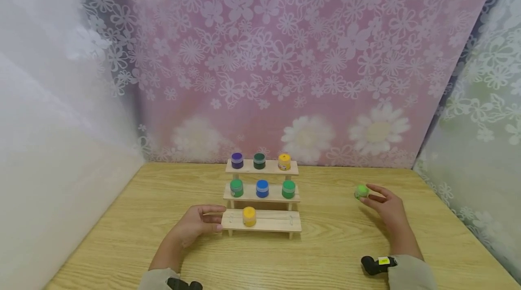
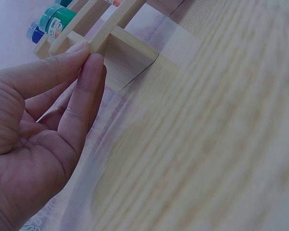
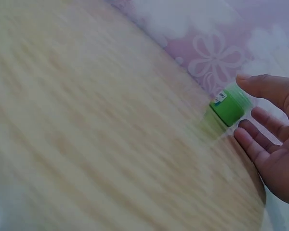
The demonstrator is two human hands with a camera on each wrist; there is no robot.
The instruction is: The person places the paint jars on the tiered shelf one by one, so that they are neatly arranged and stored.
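Observation:
In the head view, my left hand (image 1: 194, 225) is at the left end of a three-tier wooden stand (image 1: 268, 225), and the left wrist view shows its thumb and fingertips pinching the end of a shelf. A yellow paint jar (image 1: 249, 217) sits on the lowest tier. Off to the right, a light green paint jar (image 1: 361, 192) stands on the table. My right hand (image 1: 386, 206) is around its near right side, thumb and fingers spread apart. In the right wrist view the thumb tip overlaps the lid of this green jar (image 3: 229, 106), while the other fingers are loosely bent beside it.
The middle tier bears green (image 1: 236, 188), blue (image 1: 262, 189) and another green jar (image 1: 288, 189). Purple (image 1: 237, 161), dark green (image 1: 259, 161) and yellow jars (image 1: 284, 162) stand on the top tier. Behind the wooden table (image 1: 325, 244) hangs a flowered curtain (image 1: 260, 77).

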